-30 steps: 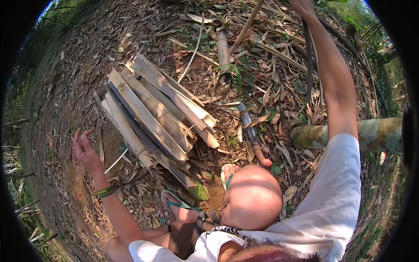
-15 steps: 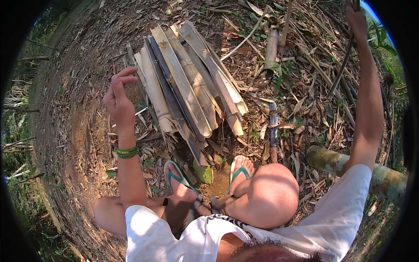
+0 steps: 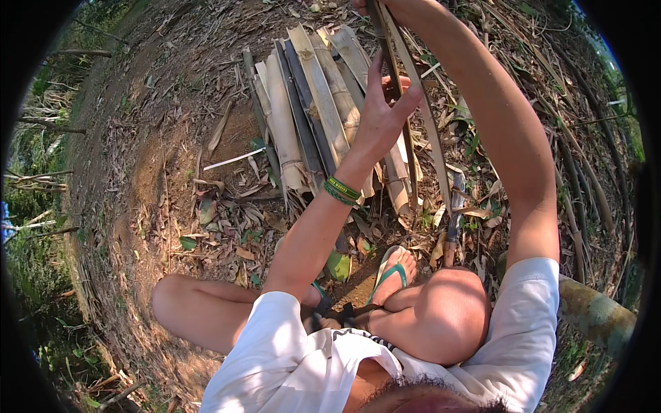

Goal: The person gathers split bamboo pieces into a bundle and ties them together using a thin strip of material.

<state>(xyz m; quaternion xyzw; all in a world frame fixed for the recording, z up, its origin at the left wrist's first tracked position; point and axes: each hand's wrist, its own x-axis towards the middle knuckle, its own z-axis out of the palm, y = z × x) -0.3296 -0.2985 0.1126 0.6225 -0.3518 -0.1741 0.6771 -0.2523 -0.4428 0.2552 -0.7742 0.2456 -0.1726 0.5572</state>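
My right hand (image 3: 403,9), cut off by the upper edge, is closed round the top of a split bamboo length (image 3: 432,127). It hangs as a dark strip and a paler strip that come together at the top; I cannot tell whether they are joined. My left hand (image 3: 385,107) is at the dark strip, its thumb in front and some fingers curled behind. Beneath lies a pile of split bamboo slats (image 3: 318,89), pale and dark, side by side on the ground. The hanging strips partly cover the pile's right side.
A long blade with a brown handle (image 3: 452,220) lies near my right knee. A thick mottled log (image 3: 595,313) is at the lower right. Dry leaves and thin sticks cover the ground; a white stick (image 3: 234,160) lies left of the pile. My sandalled foot (image 3: 394,275) is just below it.
My right hand has swung inward from the far right with the split bamboo. My left hand has moved right, from beside the pile to the dark strip. The view has shifted slightly.
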